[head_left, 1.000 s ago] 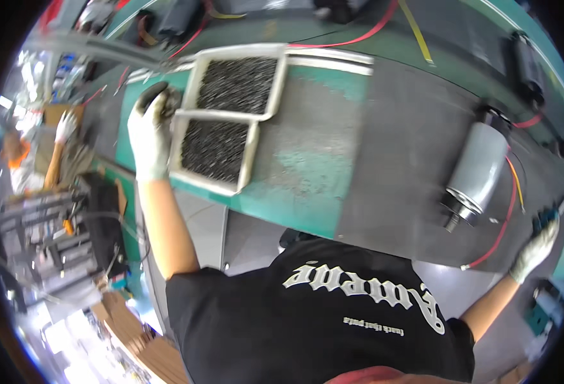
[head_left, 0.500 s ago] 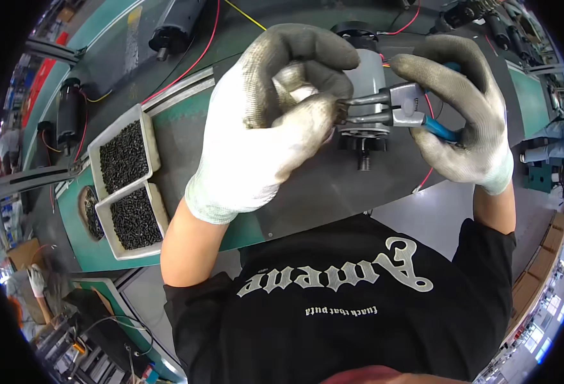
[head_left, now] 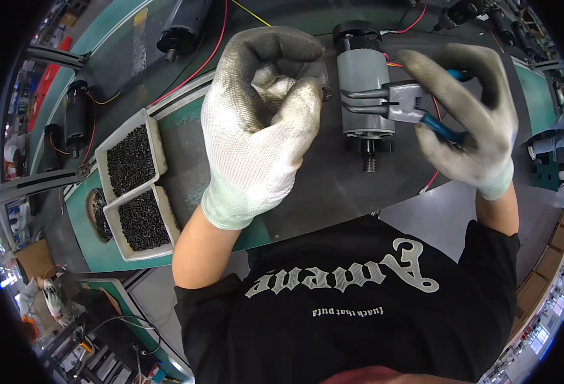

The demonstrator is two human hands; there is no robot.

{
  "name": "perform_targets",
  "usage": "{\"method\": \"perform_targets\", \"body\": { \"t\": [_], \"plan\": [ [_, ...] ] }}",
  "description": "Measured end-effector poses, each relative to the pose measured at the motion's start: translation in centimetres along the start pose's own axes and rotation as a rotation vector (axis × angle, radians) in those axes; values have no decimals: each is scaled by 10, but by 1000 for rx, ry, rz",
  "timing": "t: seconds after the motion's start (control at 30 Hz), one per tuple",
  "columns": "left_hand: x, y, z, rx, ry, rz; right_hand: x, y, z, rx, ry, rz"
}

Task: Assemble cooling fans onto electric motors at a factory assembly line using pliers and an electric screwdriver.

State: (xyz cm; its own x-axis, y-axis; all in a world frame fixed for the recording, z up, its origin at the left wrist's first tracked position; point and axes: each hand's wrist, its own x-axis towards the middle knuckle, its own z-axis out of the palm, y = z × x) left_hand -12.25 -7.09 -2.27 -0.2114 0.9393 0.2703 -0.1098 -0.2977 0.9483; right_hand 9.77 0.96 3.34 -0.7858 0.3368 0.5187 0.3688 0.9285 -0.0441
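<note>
My left hand (head_left: pixel 256 121), in a white glove with grimy fingers, is curled closed. A small dark bit shows at its thumb and fingertips, too hidden to name. In my right hand (head_left: pixel 474 115), gloved likewise, is a pair of circlip pliers (head_left: pixel 405 102) with blue handles and slim bent tips. Those tips point left and are apart from each other, a short gap away from my left hand. Behind them a grey cylindrical motor (head_left: pixel 365 70) lies on the dark mat, its black end cap away from me and its threaded shaft (head_left: pixel 369 157) toward me.
Two white trays (head_left: pixel 161 144) of small black parts stand at the left, beside a round dish (head_left: pixel 96 214) of small parts. More black motors (head_left: pixel 182 29) with red and yellow wires lie at the back and far left. A metal rail (head_left: pixel 182 91) crosses the green bench.
The tips of the pliers have parted from my left hand's fingers, which they met before. My left hand has drawn back leftward, uncovering more of the motor.
</note>
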Motion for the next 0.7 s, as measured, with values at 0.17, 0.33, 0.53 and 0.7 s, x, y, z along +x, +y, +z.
{"method": "perform_targets", "body": {
  "t": [0.17,0.33,0.53,0.7],
  "plan": [
    [-1,2,2,14,36,-28,9,-1,2,11,14,-41],
    [-1,0,8,-41,40,-71,4,3,12,-30,-2,2],
    [59,23,36,437,-73,-367,-27,73,63,106,45,469],
    [112,-106,31,827,-101,-301,-66,129,114,1402,-24,1025]
  ]
}}
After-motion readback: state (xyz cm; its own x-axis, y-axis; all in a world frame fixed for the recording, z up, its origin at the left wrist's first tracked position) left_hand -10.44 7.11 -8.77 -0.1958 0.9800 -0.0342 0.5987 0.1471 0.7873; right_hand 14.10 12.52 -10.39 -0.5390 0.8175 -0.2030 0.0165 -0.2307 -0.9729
